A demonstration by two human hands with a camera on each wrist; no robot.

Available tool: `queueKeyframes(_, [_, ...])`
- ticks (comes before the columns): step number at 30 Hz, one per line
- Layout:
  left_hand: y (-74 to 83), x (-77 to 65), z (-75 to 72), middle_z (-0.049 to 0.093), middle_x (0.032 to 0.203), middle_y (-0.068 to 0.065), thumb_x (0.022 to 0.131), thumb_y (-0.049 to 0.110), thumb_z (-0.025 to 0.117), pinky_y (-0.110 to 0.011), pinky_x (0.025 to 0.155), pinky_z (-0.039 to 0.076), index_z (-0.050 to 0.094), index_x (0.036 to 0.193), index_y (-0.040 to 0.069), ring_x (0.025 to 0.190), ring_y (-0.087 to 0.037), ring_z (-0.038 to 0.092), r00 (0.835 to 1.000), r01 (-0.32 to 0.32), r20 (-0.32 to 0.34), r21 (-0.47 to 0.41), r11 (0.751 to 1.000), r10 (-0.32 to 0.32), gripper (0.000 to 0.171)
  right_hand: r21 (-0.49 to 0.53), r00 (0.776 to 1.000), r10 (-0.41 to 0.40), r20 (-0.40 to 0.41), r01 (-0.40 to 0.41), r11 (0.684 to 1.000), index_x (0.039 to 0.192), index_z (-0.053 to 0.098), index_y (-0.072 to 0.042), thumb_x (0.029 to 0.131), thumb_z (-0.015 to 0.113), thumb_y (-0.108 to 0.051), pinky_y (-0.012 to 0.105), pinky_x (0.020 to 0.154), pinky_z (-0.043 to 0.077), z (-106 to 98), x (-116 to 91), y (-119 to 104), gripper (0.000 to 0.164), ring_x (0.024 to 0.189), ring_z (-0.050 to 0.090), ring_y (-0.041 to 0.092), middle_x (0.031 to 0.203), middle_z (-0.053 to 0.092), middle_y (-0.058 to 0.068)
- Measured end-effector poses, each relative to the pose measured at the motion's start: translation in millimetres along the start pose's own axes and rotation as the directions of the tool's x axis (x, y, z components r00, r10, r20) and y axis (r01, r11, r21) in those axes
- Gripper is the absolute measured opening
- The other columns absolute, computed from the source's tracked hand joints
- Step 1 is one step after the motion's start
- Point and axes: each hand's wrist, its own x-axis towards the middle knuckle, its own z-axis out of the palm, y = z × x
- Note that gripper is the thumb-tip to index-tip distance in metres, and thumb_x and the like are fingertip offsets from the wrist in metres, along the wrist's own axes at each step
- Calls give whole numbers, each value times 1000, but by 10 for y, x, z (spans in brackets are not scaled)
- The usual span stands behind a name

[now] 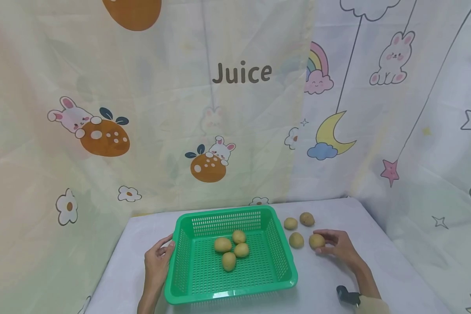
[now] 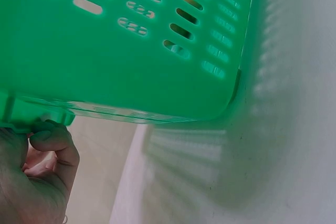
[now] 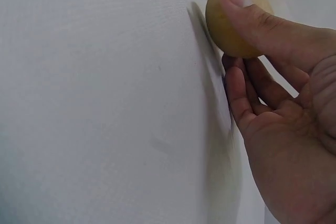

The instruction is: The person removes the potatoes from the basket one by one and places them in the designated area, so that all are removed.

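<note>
A green plastic basket (image 1: 231, 294) with slotted walls stands on the white-covered table, and several potatoes (image 1: 222, 245) lie grouped on its floor. My left hand (image 1: 157, 264) holds the basket's left rim; in the left wrist view the thumb and curled fingers of this hand (image 2: 44, 166) grip the rim's edge. To the right of the basket, my right hand (image 1: 341, 248) pinches a potato (image 1: 316, 241) between thumb and fingers. The right wrist view shows that potato (image 3: 231, 30) close to the table surface, with the thumb over its side.
Three other potatoes lie between the basket and the right hand: one at the back left (image 1: 290, 223), one at the back right (image 1: 307, 219), one nearer (image 1: 296, 240). A printed curtain (image 1: 161, 109) hangs behind the table (image 1: 322, 288). The right wrist carries a black device (image 1: 348, 296).
</note>
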Motion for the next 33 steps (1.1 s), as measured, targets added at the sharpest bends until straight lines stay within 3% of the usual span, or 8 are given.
queueKeyframes(18, [4, -9, 4, 81, 103, -22, 113, 23, 62, -25, 64, 65, 64, 148, 3, 71, -11, 79, 1000, 11, -7, 13, 1000, -10, 40, 42, 998, -54, -29, 55, 998, 141, 66, 8, 83, 93, -7, 13, 101, 56, 71, 124, 90, 65, 115, 64, -13, 141, 70, 30])
queueKeyframes(21, [0, -8, 1, 81, 103, -23, 113, 23, 62, -26, 63, 66, 64, 147, 2, 70, -12, 79, 1000, -8, -11, 7, 1000, 8, 40, 24, 1000, -25, -19, 25, 999, 143, 66, 4, 83, 94, -11, 21, 106, 58, 61, 127, 72, 68, 120, 68, -4, 143, 70, 26])
queueKeyframes(27, [-7, -5, 3, 81, 104, -23, 113, 23, 63, -26, 64, 66, 65, 147, 2, 71, -11, 80, 1000, -9, -12, -3, 1000, 9, 41, -11, 999, 46, 6, -46, 999, 145, 66, -2, 81, 97, -16, 52, 116, 55, 43, 132, 24, 73, 133, 70, 26, 147, 70, 20])
queueKeyframes(33, [-9, -3, -1, 81, 105, -23, 113, 24, 62, -26, 64, 66, 64, 148, 2, 72, -12, 80, 1000, 1, -1, 0, 1000, -1, 41, -8, 999, 54, 6, -54, 999, 146, 65, -2, 81, 97, -15, 58, 118, 53, 50, 120, 35, 74, 136, 68, 35, 148, 70, 19])
